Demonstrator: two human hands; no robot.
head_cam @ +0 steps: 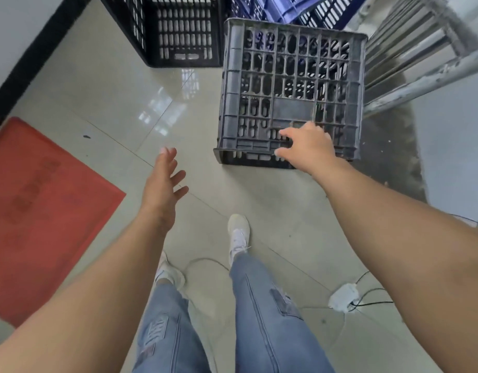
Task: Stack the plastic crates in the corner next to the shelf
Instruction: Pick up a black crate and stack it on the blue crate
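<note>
A grey plastic crate (289,84) stands on the tiled floor beside the metal shelf (420,60), its slotted side facing me. My right hand (307,148) is at the crate's lower near edge, its fingers curled into the slots there. My left hand (163,181) hovers over the floor to the crate's left, fingers spread and holding nothing. A black crate (178,30) stands behind and to the left of the grey one. Blue crates (286,8) lie at the top, partly cut off by the frame.
A red mat (36,211) lies on the floor at the left, by the black skirting of the wall. A white power adapter (342,297) with cables lies on the floor at the lower right. My legs and white shoes are below.
</note>
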